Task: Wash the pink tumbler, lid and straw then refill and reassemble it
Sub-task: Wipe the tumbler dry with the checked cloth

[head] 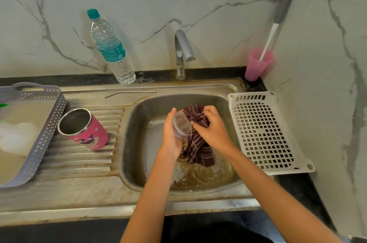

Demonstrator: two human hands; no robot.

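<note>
Wiping the lid (181,125) with a cloth (199,147) over the sink (136,133).
The left hand (171,135) curls round the clear lid to hold it still. The right hand (213,126) squeezes the bunched cloth to rub it, so drips fall in the sink. Left of the sink, the pink tumbler (87,133) waits open. Behind the sink are the straw (129,93) and a water bottle (111,50), maybe for refilling.

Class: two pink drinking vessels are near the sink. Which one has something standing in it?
The plain pink cup in the corner, holding a long-handled brush; the bear-printed pink tumbler on the drainboard looks empty.
</note>
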